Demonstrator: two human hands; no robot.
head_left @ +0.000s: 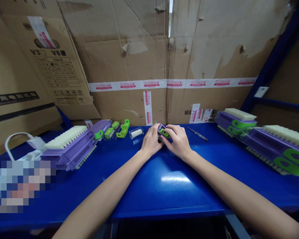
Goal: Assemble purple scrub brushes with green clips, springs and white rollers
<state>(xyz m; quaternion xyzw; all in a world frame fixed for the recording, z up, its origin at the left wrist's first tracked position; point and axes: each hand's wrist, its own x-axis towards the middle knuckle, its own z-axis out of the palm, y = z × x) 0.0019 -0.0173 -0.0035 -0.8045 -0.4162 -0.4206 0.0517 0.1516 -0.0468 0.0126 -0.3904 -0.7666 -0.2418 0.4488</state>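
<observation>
**Small purple-and-green piece held in both hands at the back of a blue tabletop**

Held thing: a small, boxy purple-and-green plastic piece (pixel 163 131), between the two hands at mid-tabletop, tilted, its slotted green face partly visible. The left hand (pixel 150 141) is curled round its left side, the fingers closed in on it. The right hand (pixel 178 141) has thumb and index finger set narrowly on its right side; the other fingers are bent. The underside is hidden.

Handling, by judgement: light, stiff shell, rather smooth, so it could turn under a fingertip. Best hold is the purple side walls; the slotted green face looks the more delicate part, better pressed lightly.

Left of the hands: a clear plastic box with a white insert (pixel 136 133), nearest; then a bright green plastic bracket (pixel 124 128) among small dark bits, and green-and-clear blocks (pixel 109 132). Right: a slim metal-tipped tool (pixel 198 133), lying near the right hand.

Edges: brown cardboard wall (pixel 119 59) rises close behind, limiting reach away from the body. The front edge of the blue tabletop (pixel 149 196) is well apart from the piece, so room runs toward the body. Purple units with cream bristled pads stand at far left (pixel 74 146) and far right (pixel 266 139), bounding wide sideways moves.
</observation>
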